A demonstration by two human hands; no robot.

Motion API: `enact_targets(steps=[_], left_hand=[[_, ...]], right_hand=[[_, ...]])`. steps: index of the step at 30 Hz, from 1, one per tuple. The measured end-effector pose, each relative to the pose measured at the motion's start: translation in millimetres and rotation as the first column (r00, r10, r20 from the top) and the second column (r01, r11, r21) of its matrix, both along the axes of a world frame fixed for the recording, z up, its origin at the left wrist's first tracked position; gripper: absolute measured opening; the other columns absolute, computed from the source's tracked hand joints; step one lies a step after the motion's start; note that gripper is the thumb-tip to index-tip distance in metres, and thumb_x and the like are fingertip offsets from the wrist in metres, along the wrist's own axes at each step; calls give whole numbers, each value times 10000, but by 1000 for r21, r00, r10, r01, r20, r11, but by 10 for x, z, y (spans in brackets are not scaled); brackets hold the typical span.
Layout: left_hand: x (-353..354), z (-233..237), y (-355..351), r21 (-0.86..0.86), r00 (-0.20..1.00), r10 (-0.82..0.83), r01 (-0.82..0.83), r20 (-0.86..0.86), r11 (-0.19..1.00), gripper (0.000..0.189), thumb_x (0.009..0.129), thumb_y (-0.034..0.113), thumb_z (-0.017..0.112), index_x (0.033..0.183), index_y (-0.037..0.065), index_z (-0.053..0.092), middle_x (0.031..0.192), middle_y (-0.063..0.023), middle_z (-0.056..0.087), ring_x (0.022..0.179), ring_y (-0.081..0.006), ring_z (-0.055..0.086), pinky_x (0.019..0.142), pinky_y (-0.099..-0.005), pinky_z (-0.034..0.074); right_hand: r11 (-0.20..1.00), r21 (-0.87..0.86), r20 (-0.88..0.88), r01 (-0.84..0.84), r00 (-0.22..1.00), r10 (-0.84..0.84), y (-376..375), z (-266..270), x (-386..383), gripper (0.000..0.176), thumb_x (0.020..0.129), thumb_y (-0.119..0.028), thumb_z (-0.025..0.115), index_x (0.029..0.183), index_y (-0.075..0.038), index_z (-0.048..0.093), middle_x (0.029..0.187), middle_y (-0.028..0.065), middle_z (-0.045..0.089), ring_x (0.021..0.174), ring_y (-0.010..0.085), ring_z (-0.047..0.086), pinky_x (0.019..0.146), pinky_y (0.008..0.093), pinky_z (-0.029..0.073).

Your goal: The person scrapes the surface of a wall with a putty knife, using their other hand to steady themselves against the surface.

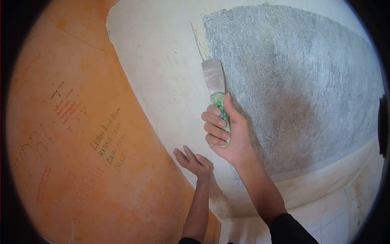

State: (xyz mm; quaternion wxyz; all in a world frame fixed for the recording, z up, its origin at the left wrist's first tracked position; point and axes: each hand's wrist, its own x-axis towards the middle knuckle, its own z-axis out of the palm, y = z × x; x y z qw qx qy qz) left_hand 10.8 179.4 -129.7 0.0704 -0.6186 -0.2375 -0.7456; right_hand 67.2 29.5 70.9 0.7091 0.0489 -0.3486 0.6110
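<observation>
My right hand (229,132) is wrapped round the green and white handle of a putty knife (213,76). The knife's broad metal blade points upward, its tip at the left border of a rough grey patch (292,81) on the white wall (158,69). Lower and to the left, my left hand (194,162) holds nothing; its fingers are apart and it is held at the white wall near the orange edge. Whether its palm presses on the wall cannot be made out.
An orange wall (81,162) with handwritten words fills the left side. Along the bottom right runs a pale ledge (325,183) with white tiles (329,223) below it. A dark object (382,126) stands at the far right edge.
</observation>
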Motion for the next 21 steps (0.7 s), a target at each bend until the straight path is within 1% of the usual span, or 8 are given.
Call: enact_targets(steps=[2,6,8,10,12,14,17,21], left_hand=[[-9,-3,4,-1,1000,-2,2,-5,1000,515,1021,180,351,1480,-52,359,1571,-292,139,1475,-467,135,1178,-583,186],[-9,-234,200,-124,994,30,-43,-109,991,517,1023,187,353,1481,-51,357,1572,-292,130,1476,-465,130,1179,-582,185],[52,-299,242,-190,973,-223,232,67,954,518,1025,208,356,1483,-34,368,1576,-286,142,1473,-459,140,1168,-595,196],[22,-295,200,-235,967,-247,255,64,938,519,1025,212,355,1483,-30,371,1577,-285,144,1472,-456,144,1165,-597,199],[-33,-171,92,-280,960,-271,279,67,919,519,1025,216,354,1484,-27,374,1579,-284,147,1471,-454,148,1162,-599,201],[-73,14,-4,1,997,60,-60,-57,998,518,1024,211,346,1481,-32,375,1579,-286,147,1470,-459,146,1165,-597,196],[38,-148,117,-202,947,-297,316,119,927,515,1021,196,346,1474,-48,374,1578,-289,132,1471,-464,140,1167,-593,203],[5,-213,83,-178,983,-179,185,48,967,513,1015,176,353,1470,-62,369,1577,-289,113,1473,-468,129,1168,-585,218]], right_hand=[[990,94,24,-102,995,100,16,8,-3,477,1033,-559,399,867,-122,490,642,-60,381,448,50,318,386,208,241],[993,-60,-45,98,994,-100,-107,120,-264,468,1033,-568,391,860,-142,475,613,-72,358,402,48,258,347,212,186],[988,-81,-44,129,990,-132,-136,206,-354,465,1034,-568,388,858,-147,474,614,-72,356,408,49,261,347,214,186],[940,-178,9,292,955,-295,-127,346,-459,454,1038,-565,384,858,-157,470,609,-78,346,410,49,255,344,215,183],[940,-183,-8,288,956,-295,-161,284,-434,454,1039,-562,384,853,-158,471,609,-79,344,411,48,253,343,215,185],[939,-182,-23,291,954,-300,-179,280,-408,453,1040,-560,384,848,-159,471,609,-81,342,413,47,251,343,215,187],[960,-151,-41,237,968,-246,-183,376,-359,460,1040,-556,390,828,-156,473,609,-83,341,413,46,251,342,215,189],[974,-146,-58,174,981,-184,-239,226,-370,461,1042,-543,398,817,-151,486,610,-79,344,419,49,263,343,215,197]])
